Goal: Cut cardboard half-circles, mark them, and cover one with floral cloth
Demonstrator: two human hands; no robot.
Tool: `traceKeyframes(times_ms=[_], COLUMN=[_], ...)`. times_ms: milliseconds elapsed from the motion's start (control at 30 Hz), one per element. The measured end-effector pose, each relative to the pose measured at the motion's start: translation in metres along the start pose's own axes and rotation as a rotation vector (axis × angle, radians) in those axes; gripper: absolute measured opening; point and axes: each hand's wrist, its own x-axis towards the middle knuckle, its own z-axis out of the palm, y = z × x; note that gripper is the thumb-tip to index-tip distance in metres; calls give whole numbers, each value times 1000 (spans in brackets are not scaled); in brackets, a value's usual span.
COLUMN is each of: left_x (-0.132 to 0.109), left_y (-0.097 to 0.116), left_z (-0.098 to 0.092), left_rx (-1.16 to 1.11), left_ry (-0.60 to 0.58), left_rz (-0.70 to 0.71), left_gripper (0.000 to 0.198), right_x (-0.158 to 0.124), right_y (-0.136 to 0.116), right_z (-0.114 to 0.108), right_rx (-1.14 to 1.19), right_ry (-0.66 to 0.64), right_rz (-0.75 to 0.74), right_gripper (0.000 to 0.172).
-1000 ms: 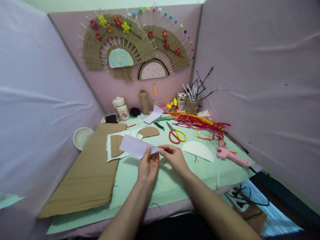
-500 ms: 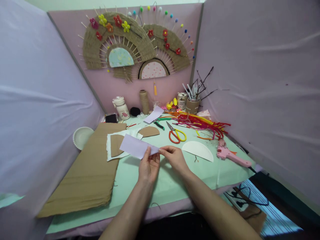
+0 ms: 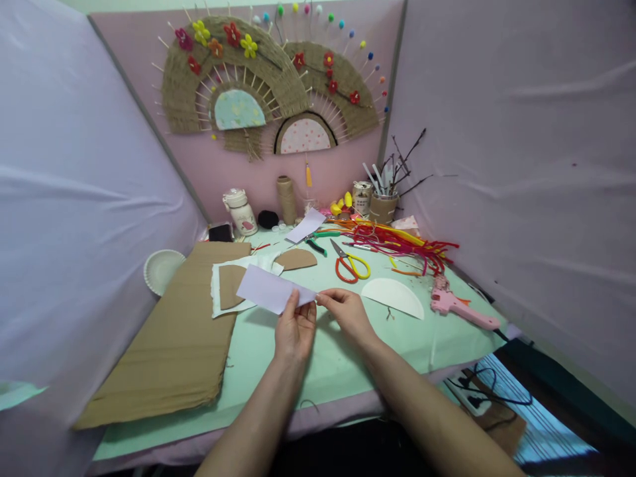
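A strip of pale lilac paper (image 3: 268, 288) is held above the green tabletop, tilted down toward the right. My left hand (image 3: 297, 328) grips its lower edge, thumb on top and fingers underneath. With thumb and fingertips, my right hand (image 3: 348, 311) pinches the strip's right corner. Behind the paper's left end lies a cardboard half-disc (image 3: 231, 286) on white fabric (image 3: 215, 291). Another cardboard half-disc (image 3: 298, 260) rests farther back. A white half-disc (image 3: 395, 298) lies right of my right hand, and scissors (image 3: 352, 265) with red and yellow handles lie beyond it.
A large cardboard sheet (image 3: 169, 338) covers the table's left side. At the right lies a pink glue gun (image 3: 464, 310); red and orange pipe cleaners (image 3: 392, 244) are heaped behind. A second lilac paper (image 3: 307, 226), green-handled pliers (image 3: 317, 245) and a twine spool (image 3: 286, 199) are at the back.
The view has shifted very slightly. Both hands keep the same hold on the lilac paper, and nothing on the table has visibly moved.
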Motion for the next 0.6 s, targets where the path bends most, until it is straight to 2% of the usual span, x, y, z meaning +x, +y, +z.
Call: traceKeyframes(times_ms=[200, 600], left_x=[1, -1], left_y=[1, 0], left_z=[-1, -1], left_rx=[-3, 5], left_ry=[-43, -44], left_rz=[17, 3], left_gripper=[12, 13], right_x=[-2, -2], right_y=[0, 1], right_z=[0, 0], right_rx=[4, 32], right_ry=[-41, -9], right_rz=[-14, -3], right_gripper=[22, 25])
